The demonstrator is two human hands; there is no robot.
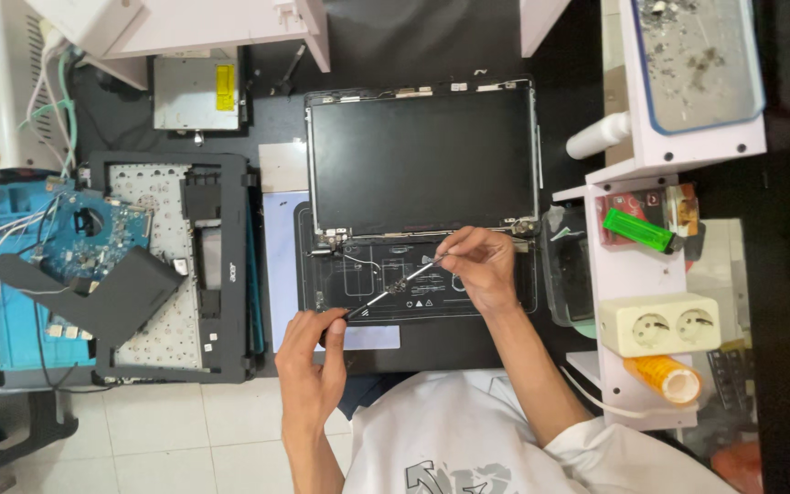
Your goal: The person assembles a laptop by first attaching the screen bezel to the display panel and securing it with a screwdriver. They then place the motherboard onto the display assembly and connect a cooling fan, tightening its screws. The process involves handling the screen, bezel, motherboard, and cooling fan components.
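A: Where's the tool?

B: Thin metal rod [393, 291] lies over the black laptop base [413, 279], mid-desk [432, 352], just below the screen panel's [422, 160] lower edge. Long axis is diagonal: low end toward the desk's near edge, high end up-right toward the hinge line.

A: Who's got it?

B: Both. Left hand [311, 366] takes the lower-left end at the base's near-left corner, fingers curled shut around it. Right hand [479, 267] has the upper-right end, pinched between thumb and fingertips; other fingers loosely bent.

A: Nearer hand to the work point?

B: Right. Its fingertips sit right at the hinge strip; the rod runs down-left away from them to the left hand.

A: Around it?

B: Keyboard frame [176, 265] and blue circuit board [93, 233] toward the left edge, well apart. White socket block [660, 325] and green lighter [637, 229] on the right-side shelf.
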